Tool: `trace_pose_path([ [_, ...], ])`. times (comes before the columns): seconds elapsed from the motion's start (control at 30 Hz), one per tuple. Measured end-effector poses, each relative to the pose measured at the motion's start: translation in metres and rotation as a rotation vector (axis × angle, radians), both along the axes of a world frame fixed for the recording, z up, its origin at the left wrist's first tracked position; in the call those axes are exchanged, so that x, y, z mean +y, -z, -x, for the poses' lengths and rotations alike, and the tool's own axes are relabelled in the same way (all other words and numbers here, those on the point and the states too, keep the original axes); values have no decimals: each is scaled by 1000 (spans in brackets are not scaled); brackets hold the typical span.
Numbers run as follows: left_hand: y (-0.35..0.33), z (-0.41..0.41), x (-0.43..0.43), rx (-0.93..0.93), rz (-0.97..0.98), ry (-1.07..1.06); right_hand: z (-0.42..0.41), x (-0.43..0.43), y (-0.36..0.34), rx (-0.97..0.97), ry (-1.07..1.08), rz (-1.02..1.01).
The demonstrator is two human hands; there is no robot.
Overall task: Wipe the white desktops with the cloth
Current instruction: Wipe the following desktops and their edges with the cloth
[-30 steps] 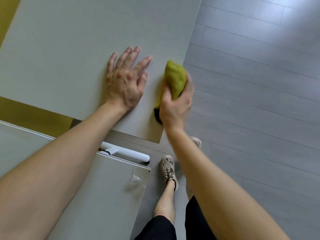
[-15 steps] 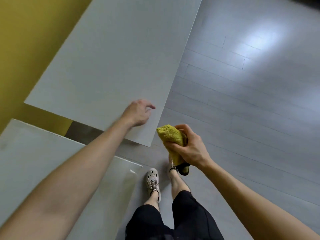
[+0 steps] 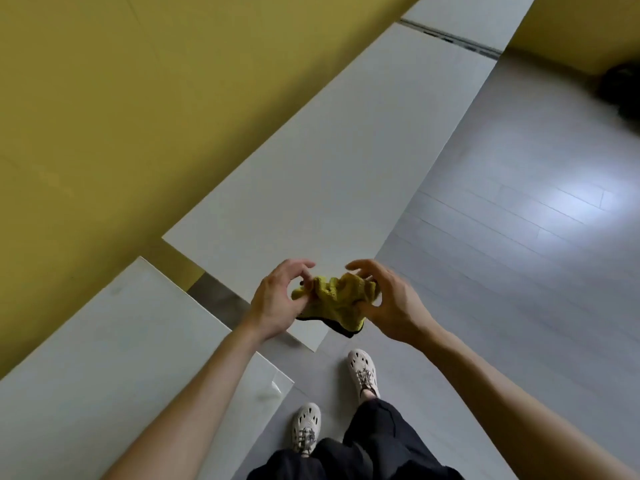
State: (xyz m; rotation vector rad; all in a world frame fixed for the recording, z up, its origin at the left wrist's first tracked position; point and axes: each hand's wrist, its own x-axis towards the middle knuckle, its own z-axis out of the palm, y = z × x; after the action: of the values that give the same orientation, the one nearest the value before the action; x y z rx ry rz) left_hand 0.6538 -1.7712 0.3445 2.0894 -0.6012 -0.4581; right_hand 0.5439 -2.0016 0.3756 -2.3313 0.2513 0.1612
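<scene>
Head view: white tabletop (image 3: 329, 161) along a yellow wall (image 3: 121, 98), grey floor (image 3: 519, 271) beside. Over its near corner my left hand (image 3: 273, 303) and right hand (image 3: 391, 306) grip the crumpled cloth (image 3: 332, 299), fingers (image 3: 362, 266) curled.

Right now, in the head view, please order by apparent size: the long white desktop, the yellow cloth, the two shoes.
1. long white desktop
2. yellow cloth, though it is nearer the camera
3. left shoe and right shoe: they look alike, so I do not rank them.
</scene>
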Motion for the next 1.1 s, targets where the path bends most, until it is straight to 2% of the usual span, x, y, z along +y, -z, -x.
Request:
trace_pose_path([
  [0.17, -11, -7, -5, 13, -56, -225, -58, -36, 6, 23, -129, 50],
  [0.3, -35, -7, -16, -104, 40, -386, -97, -65, 5, -35, -212, 104],
  [0.37, -42, -11, -19, -43, -24, -407, -113, -70, 1, 1, -310, 78],
  [0.43, -42, -14, -16, -72, -108, -386, -125, -67, -3, 38, -365, 44],
  [0.57, -37, -10, -9, -179, -211, -552, -158, -42, -10, 127, -274, -46],
  [0.63, -30, -7, -10, -170, -261, -673, -170, -16, -9, 157, -293, -2],
  [0.67, -29, -7, -12, -132, -217, -782, -175, -1, -9, 159, -314, 9],
  [0.7, -30, -8, -14, -44, -75, -914, -180, 13, -13, 158, -320, -6],
  [0.77, -33, -10, -14, 262, 409, -1096, -190, 34, -23, 180, -300, -111],
  [0.8, -34, -9, -11, 377, 616, -1080, -195, 43, -29, 185, -287, -176],
  [0.83, -34, -9, -8, 415, 689, -999, -201, 51, -31, 194, -293, -240],
  [0.9, -33, -11, -5, 396, 643, -843, -210, 64, -35, 244, -349, -342],
  [0.93, -31, -13, -4, 366, 616, -840, -213, 72, -35, 279, -386, -387],
  [1.03, -14, -26, 10, 236, 546, -1006, -223, 88, -26, 368, -452, -503],
  [1.1, 5, -31, 25, 197, 465, -1069, -231, 93, -17, 260, -537, -400],
])
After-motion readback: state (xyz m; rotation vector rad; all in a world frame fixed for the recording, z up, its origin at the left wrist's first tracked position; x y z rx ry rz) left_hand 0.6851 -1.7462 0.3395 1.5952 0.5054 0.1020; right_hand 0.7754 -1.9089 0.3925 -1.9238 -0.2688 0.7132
